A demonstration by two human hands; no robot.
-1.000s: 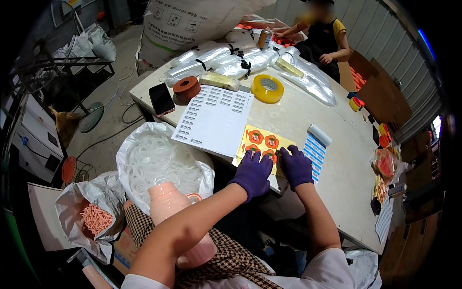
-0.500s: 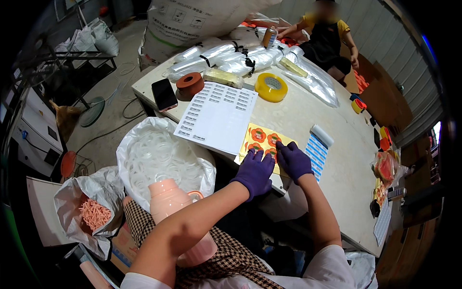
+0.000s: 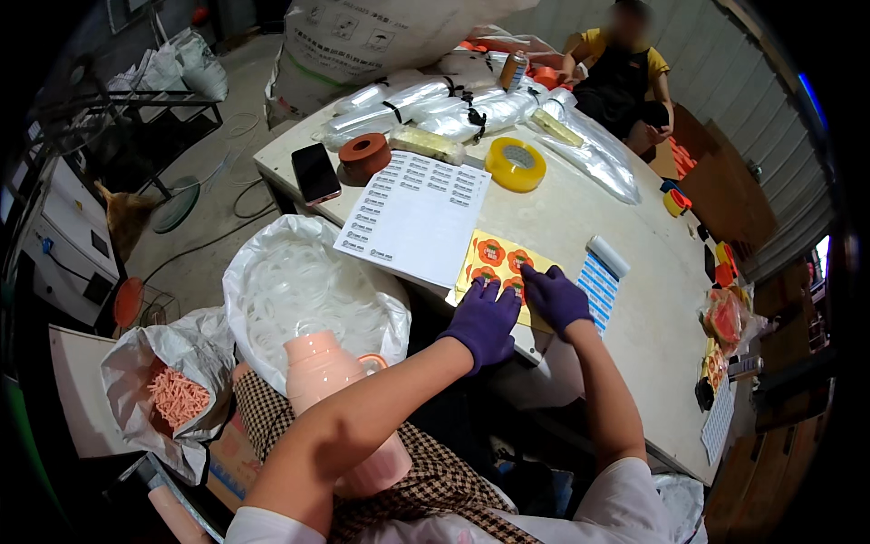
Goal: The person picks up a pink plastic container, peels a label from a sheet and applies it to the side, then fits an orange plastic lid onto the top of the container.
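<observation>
A yellow sheet of red-orange flower-shaped stickers [image 3: 490, 250] lies at the table's near edge, partly covered by my gloved hands. My left hand [image 3: 485, 325], in a purple glove, rests on its lower part with the fingers stretched out and apart. On the sheet's right side, my right hand [image 3: 559, 300], gloved the same way, has its fingers bent and drawn together at a sticker. Whether a sticker is between those fingertips is hidden. A glossy pink jug with a handle [image 3: 313, 370] leans in my lap, partly behind my left forearm.
White label paper [image 3: 417, 218] adjoins the stickers. Behind it are a phone [image 3: 314, 173], brown tape [image 3: 365, 156], yellow tape [image 3: 516, 164] and clear plastic bundles [image 3: 435, 113]. A blue-striped label roll [image 3: 599, 288] lies rightward. Sacks hold translucent rings [image 3: 299, 288] and pink pieces [image 3: 178, 399]. A person [image 3: 621, 77] sits opposite.
The view has shifted slightly. My hands stay on the sticker sheet in nearly the same pose. Across the table, the person's arm and body have moved a little.
</observation>
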